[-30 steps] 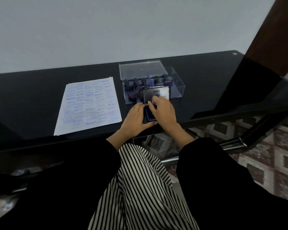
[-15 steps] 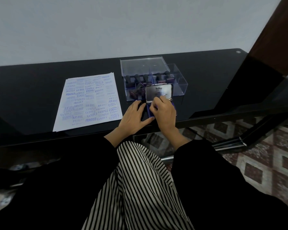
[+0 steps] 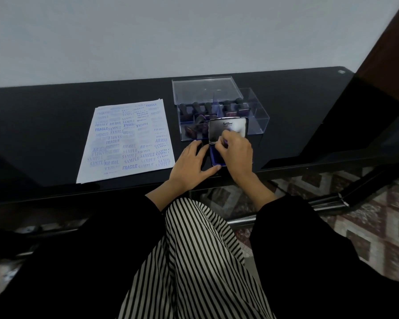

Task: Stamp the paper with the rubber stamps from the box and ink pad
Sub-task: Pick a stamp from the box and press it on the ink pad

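The ink pad [image 3: 215, 157] lies near the black table's front edge, its blue base showing and its metal lid [image 3: 228, 128] standing upright. My right hand [image 3: 236, 155] is over the base, fingers curled and pinching the lid's lower edge. To the left of the pad, my left hand [image 3: 189, 164] lies flat on the table, its thumb touching the base's front corner. Just behind the pad, the clear box [image 3: 259, 122] holds several dark-handled rubber stamps [image 3: 208, 107]. The paper [image 3: 129, 139], covered in blue stamp prints, is to the left of my hands.
The box's clear cover [image 3: 203, 88] leans across the box's back left part. The black glass table [image 3: 44, 116] ends close to my lap, and a dark metal frame [image 3: 332, 199] and patterned floor tiles show to the right. A grey wall stands behind the table.
The ink pad lid has swung up from a tilt to upright under my right hand. My left hand has stayed beside the base.
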